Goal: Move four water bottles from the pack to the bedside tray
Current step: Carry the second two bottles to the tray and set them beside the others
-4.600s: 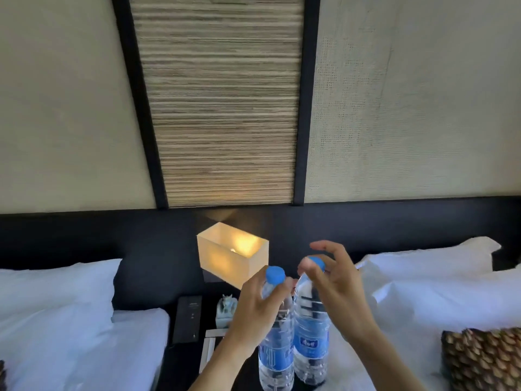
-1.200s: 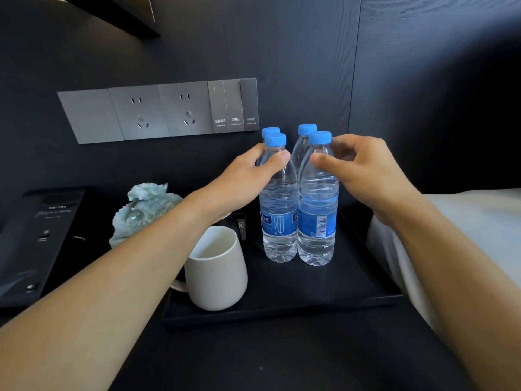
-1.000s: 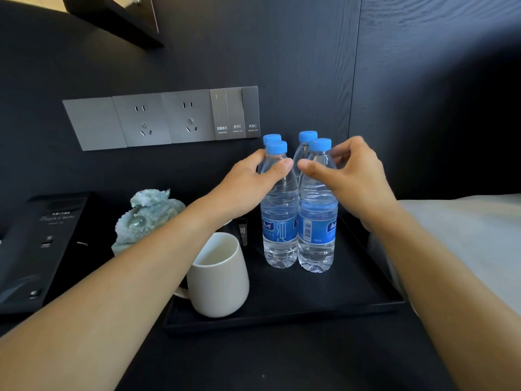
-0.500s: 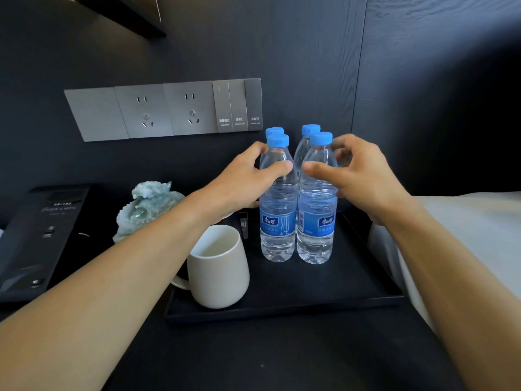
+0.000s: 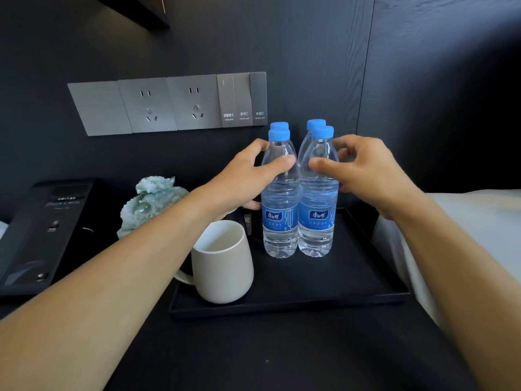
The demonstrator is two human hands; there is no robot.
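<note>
Standing upright on the black bedside tray (image 5: 352, 289) are four water bottles in a tight two-by-two cluster, all with blue caps and clear bodies. The front left bottle (image 5: 280, 210) and the front right bottle (image 5: 318, 210) show blue labels facing the camera and touch each other side by side; of the rear left bottle (image 5: 279, 125) and the rear right bottle (image 5: 315, 124) little more than the caps shows behind them. The left hand (image 5: 248, 179) wraps the shoulder of the front left bottle, its thumb lying across the front and the other fingers (image 5: 255, 145) curled round the far side, so the hand is grasping that bottle. The right hand (image 5: 372, 170) does the same with the front right bottle, thumb pressed on the front just above the label, the remaining fingers bent behind it. Both bottles rest with their bases on the tray floor. A cream mug (image 5: 225, 263) stands in the tray's near left corner, apart from the bottles. The tray sits on a dark desk (image 5: 253, 356). To the left of the tray is a pale green carved stone ornament (image 5: 149, 201), and further left a black control panel (image 5: 42, 230). Grey wall sockets and switches (image 5: 169, 104) are mounted on the dark wall behind, and white bedding (image 5: 465, 221) lies at the right edge
</note>
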